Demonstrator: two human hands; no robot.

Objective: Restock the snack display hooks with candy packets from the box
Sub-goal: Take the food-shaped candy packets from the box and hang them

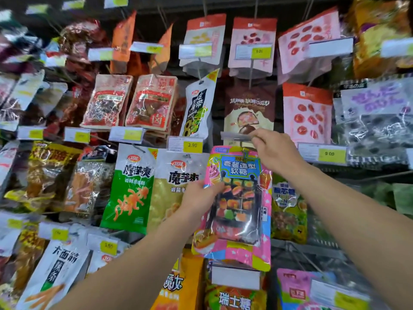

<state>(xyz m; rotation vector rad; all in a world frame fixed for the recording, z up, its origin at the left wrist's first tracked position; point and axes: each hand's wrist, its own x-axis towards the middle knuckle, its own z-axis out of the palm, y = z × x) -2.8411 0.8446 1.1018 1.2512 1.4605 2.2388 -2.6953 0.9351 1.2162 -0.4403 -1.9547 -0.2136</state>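
A pink and blue candy packet (240, 204) with sushi-shaped sweets printed on it hangs upright in the middle of the display. My left hand (199, 195) grips its left edge, thumb on the front. My right hand (276, 148) is above the packet's top right corner and pinches the clear price-tag holder (235, 136) at the tip of a hook. The packet's top edge sits just under that holder. The hook's wire is hidden behind the packet and my hand. No box is in view.
Hanging snack packets fill the wall: a green packet (130, 189) and a beige one (169, 191) at left, a yellow-green packet (288, 211) at right, a brown packet (249, 108) above. Yellow price tags (192, 145) jut forward from the hook tips. A white tag (235, 276) sits below the candy packet.
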